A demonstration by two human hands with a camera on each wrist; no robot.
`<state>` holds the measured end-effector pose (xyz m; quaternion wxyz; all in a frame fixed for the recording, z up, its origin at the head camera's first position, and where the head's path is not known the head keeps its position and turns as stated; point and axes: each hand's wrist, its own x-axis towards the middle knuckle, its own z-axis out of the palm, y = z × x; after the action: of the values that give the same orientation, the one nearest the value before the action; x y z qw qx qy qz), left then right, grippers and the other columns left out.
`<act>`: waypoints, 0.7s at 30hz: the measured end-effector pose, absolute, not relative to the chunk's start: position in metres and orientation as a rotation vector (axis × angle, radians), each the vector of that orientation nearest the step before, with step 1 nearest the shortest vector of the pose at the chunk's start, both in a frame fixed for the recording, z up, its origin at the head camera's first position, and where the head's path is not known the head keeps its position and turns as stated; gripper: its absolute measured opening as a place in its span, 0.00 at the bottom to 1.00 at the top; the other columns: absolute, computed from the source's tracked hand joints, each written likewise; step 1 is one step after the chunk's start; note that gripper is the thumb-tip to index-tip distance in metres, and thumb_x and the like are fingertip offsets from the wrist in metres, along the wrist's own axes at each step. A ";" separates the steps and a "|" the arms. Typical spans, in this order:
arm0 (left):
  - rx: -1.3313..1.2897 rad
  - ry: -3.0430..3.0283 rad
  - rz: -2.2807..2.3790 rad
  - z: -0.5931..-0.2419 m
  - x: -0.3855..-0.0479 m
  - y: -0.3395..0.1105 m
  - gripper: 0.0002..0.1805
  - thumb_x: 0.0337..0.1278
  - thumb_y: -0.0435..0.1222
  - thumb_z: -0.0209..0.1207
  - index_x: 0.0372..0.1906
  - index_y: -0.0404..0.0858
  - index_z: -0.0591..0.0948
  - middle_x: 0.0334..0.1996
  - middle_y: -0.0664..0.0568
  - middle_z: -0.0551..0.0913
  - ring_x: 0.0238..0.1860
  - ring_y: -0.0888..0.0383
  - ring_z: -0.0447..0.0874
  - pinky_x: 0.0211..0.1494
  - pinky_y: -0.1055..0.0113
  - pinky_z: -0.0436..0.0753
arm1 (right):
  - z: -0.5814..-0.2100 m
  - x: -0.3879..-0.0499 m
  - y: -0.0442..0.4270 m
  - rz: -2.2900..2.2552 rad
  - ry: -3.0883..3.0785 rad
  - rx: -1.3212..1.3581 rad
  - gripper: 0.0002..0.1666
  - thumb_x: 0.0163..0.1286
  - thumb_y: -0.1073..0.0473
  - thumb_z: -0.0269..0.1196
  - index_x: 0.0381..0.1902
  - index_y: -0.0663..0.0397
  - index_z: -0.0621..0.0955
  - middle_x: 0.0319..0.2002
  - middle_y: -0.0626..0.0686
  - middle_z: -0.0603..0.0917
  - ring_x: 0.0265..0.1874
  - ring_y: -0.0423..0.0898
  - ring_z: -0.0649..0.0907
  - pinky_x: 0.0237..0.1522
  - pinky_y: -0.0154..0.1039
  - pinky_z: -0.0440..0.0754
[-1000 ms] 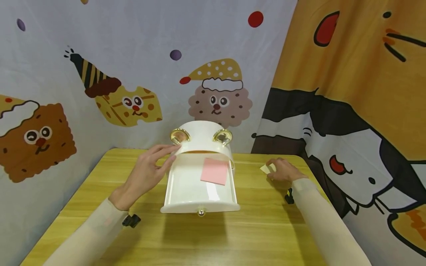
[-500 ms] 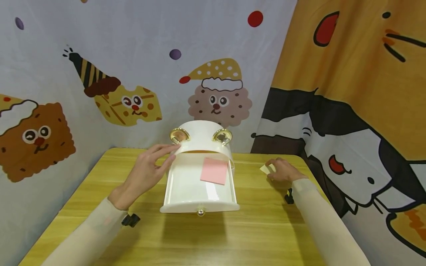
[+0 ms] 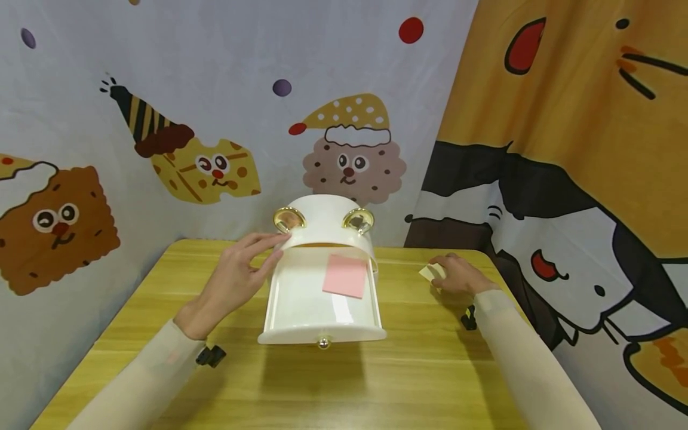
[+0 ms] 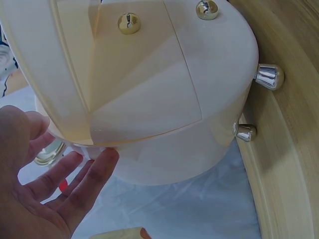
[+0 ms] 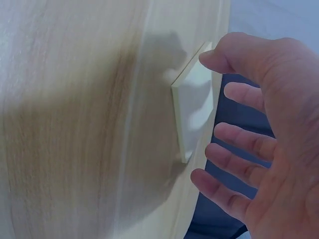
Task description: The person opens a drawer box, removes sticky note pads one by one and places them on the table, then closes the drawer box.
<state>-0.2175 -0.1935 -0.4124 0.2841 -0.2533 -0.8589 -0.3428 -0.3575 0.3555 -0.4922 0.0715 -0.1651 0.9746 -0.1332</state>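
A white rounded box with two gold rings on top stands in the middle of the table, its drawer pulled out. Inside the drawer lies a pink sticky note pad. My left hand touches the box's left side with its fingertips, fingers loosely extended; the left wrist view shows them at the box's edge. To the right, my right hand is at a pale yellow sticky note pad. In the right wrist view, the thumb overlaps that pad's corner while the other fingers spread apart from it.
The wooden table carries the box and the yellow pad. Right behind the table's back edge hangs a printed cloth, with an orange cartoon curtain on the right. A gold knob sticks out from the drawer front.
Both hands, the box and the pads stay practically where they were. Only a very slight shift of the head view shows.
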 end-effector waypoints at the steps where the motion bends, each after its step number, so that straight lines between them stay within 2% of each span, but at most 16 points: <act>1: -0.679 -2.298 -0.913 -0.412 -0.218 -0.194 0.22 0.84 0.32 0.70 0.75 0.43 0.90 0.63 0.39 0.93 0.55 0.39 0.99 0.36 0.64 0.96 | -0.492 -0.357 0.355 -0.405 2.936 -0.496 0.38 0.81 0.51 0.75 0.82 0.57 0.81 0.75 0.73 0.81 0.63 0.67 0.87 0.66 0.72 0.87; 7: -0.684 -2.283 -0.914 -0.413 -0.219 -0.194 0.22 0.84 0.31 0.70 0.74 0.43 0.90 0.62 0.39 0.93 0.54 0.39 0.99 0.36 0.65 0.96 | -0.486 -0.350 0.353 -0.424 2.982 -0.503 0.36 0.83 0.51 0.74 0.83 0.53 0.81 0.81 0.74 0.77 0.73 0.76 0.83 0.71 0.78 0.83; 16: -0.690 -2.265 -0.918 -0.413 -0.218 -0.194 0.22 0.83 0.30 0.70 0.74 0.44 0.90 0.62 0.39 0.93 0.54 0.40 0.99 0.35 0.63 0.96 | -0.473 -0.336 0.334 -0.455 3.058 -0.615 0.34 0.84 0.50 0.74 0.82 0.50 0.82 0.76 0.69 0.81 0.66 0.71 0.87 0.65 0.75 0.87; 21: -0.685 -2.273 -0.920 -0.414 -0.218 -0.194 0.22 0.84 0.31 0.70 0.74 0.44 0.90 0.62 0.39 0.93 0.53 0.41 0.99 0.36 0.64 0.96 | -0.464 -0.325 0.324 -0.454 3.084 -0.644 0.34 0.85 0.50 0.74 0.83 0.48 0.82 0.77 0.67 0.82 0.72 0.72 0.84 0.70 0.77 0.84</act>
<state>-0.2180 -0.1939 -0.4136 0.2935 -0.2572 -0.8535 -0.3453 -0.3255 0.3236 -0.4641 -0.0208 -0.2024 0.9686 -0.1427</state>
